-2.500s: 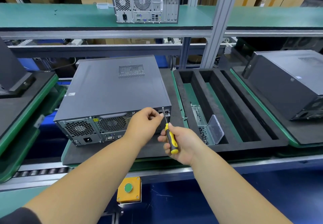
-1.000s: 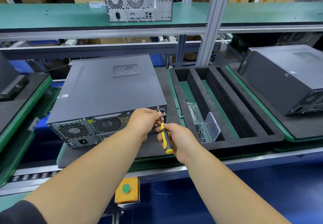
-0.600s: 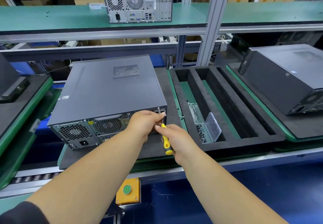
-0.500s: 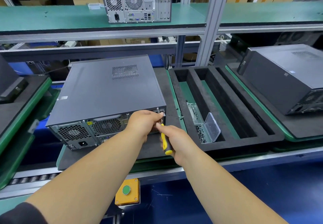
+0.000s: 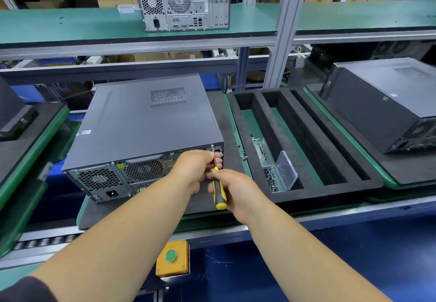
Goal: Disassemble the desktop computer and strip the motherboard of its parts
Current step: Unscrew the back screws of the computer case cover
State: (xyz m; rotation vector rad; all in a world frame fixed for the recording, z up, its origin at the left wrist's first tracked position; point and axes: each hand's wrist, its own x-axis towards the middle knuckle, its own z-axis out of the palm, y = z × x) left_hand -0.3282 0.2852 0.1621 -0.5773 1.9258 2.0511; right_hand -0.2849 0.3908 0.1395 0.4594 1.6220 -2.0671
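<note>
You're gripping the screwdriver [image 5: 218, 189] handle in your right hand [image 5: 236, 189]; its shaft is running up and away to the case's [image 5: 144, 122] rear right corner; your left hand [image 5: 198, 167] is curling round that shaft, nearer the screw.

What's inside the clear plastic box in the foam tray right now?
The clear box, lid open, holds a heap of small dark screws at its near end. The foam tray wall hides its near bottom edge.
</note>
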